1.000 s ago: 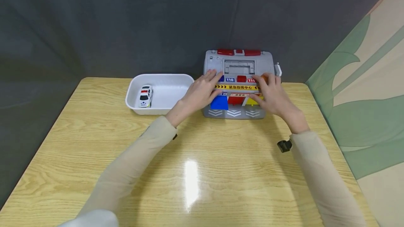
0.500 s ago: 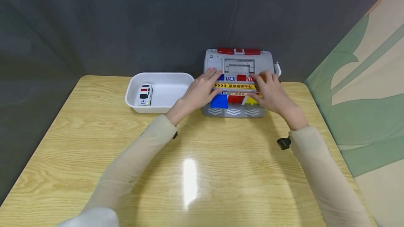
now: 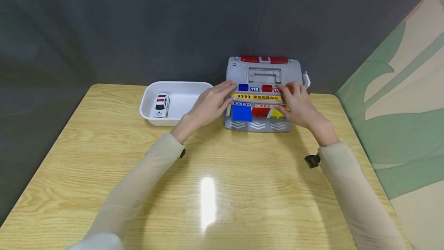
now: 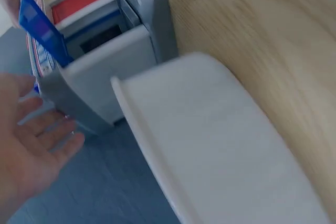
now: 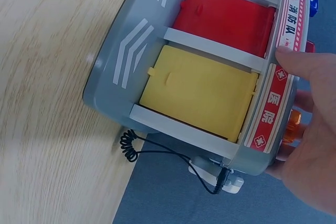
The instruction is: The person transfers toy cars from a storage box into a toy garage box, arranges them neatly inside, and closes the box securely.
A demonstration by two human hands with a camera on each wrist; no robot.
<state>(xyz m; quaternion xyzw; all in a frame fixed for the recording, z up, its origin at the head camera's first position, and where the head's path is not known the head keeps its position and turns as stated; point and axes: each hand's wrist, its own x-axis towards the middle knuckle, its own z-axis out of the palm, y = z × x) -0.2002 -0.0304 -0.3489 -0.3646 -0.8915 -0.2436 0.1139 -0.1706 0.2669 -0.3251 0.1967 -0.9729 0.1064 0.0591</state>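
Note:
A grey toy rescue station (image 3: 258,126) stands at the back of the table. Its blue door (image 4: 44,27) is swung up, while the red door (image 5: 226,19) and the yellow door (image 5: 199,90) are down. My right hand (image 3: 301,105) grips the station's right upper edge, thumb on the front sign strip and fingers behind the top. Beside the station's left upper corner is my left hand (image 3: 209,105), its fingers spread and holding nothing. In the left wrist view, part of the bay behind the blue door shows as a dark opening.
Left of the station sits a white plastic tub (image 3: 189,84) with a toy police car (image 3: 161,105) in it. A white toy handset (image 3: 306,79) with a coiled black cord (image 5: 128,145) hangs at the station's right side. A dark curtain (image 3: 156,26) backs the table.
My left hand has drawn off the station's front to the left, uncovering the blue button and the left end of the yellow strip. My right hand keeps its hold.

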